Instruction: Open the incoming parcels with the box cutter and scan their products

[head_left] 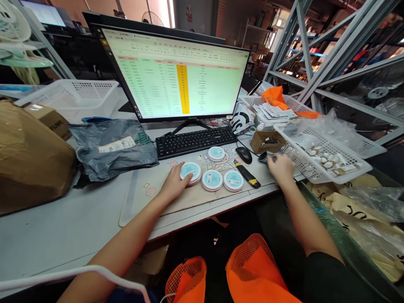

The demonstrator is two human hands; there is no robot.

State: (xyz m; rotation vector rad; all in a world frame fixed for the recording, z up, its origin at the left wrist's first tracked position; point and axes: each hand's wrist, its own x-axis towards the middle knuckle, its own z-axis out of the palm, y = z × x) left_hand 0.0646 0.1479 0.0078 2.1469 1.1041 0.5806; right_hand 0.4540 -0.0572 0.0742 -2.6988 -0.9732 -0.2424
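My left hand (174,182) grips the side of a round white container (190,171) with a light-blue label, its thumb lying over the rim. Two similar round containers, one (211,180) and another (233,180), sit in a row just to the right. Behind them, a stack of round containers (216,153) stands below the keyboard. My right hand (281,169) is closed around a black handheld barcode scanner (264,157), whose head points left; its handle is mostly hidden. A black-and-yellow utility knife (248,174) lies between the containers and my right hand.
A monitor (176,75) showing a spreadsheet stands behind the keyboard (198,141). The mouse (244,155) is beside a small cardboard box (267,142). A white basket (322,162) holds small items at right. A grey plastic parcel (116,145) and a brown package (31,160) occupy the left.
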